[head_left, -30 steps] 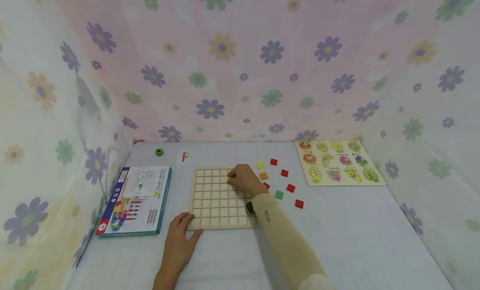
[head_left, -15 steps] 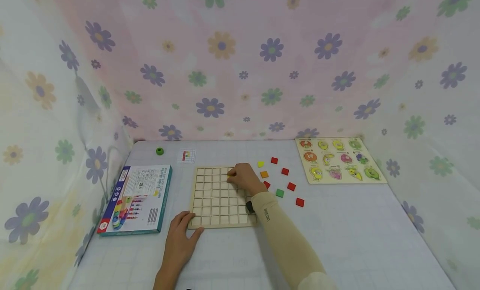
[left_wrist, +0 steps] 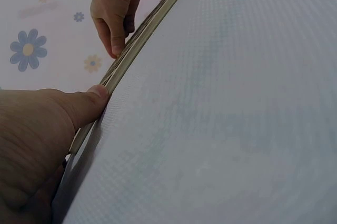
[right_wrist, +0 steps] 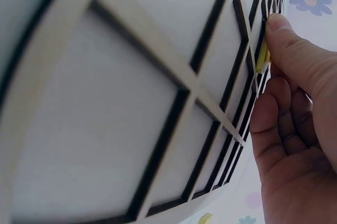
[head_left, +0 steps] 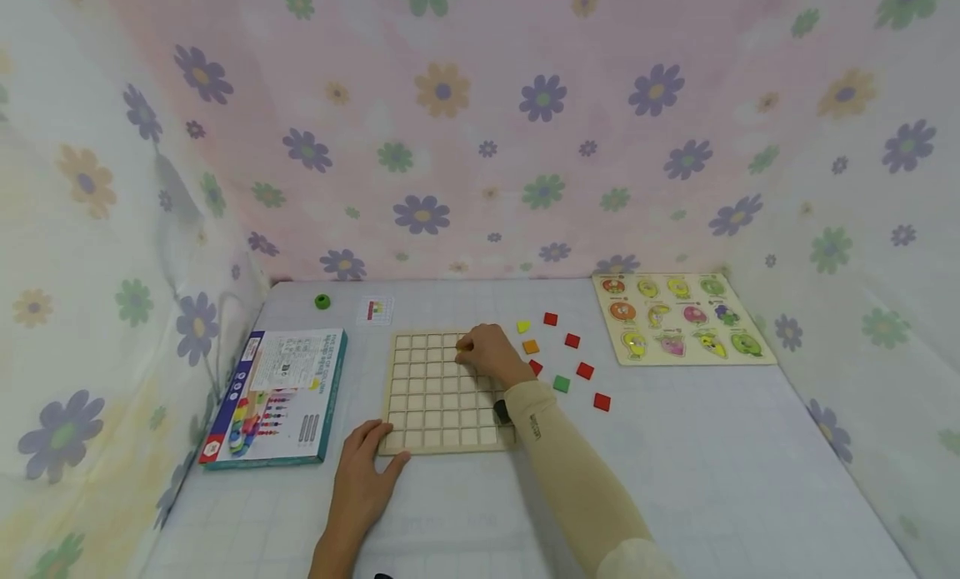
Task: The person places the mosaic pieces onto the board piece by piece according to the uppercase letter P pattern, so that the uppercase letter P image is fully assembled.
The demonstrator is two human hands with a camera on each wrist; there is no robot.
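Left hand point(head_left: 365, 477), at the near left corner of the grid board point(head_left: 423, 412): thumb and fingers extended, resting against the frame. The left wrist view adds the thumb tip on the rim; the other fingers are mostly hidden there.

Right hand point(head_left: 495, 354), over the board's far right part: pinching a yellow piece point(right_wrist: 262, 58), plain in the right wrist view, barely visible from the head. Whether the piece sits in a cell cannot be told. The hand and tan sleeve point(head_left: 577, 471) cover several right-hand cells; a black object point(head_left: 501, 411) at the wrist hides more.

Right of the board, on the white surface point(head_left: 712, 479): five red tiles point(head_left: 585, 371), one partly covered by the hand; a green tile point(head_left: 561, 384), an orange tile point(head_left: 531, 346), a yellow tile point(head_left: 523, 326).

Left: printed box point(head_left: 288, 421), small lettering illegible.

Farther right: fruit puzzle board point(head_left: 684, 321).

Farther left: printed grid card point(head_left: 375, 310); green ring point(head_left: 322, 301).

Behind: flowered cloth point(head_left: 480, 179).
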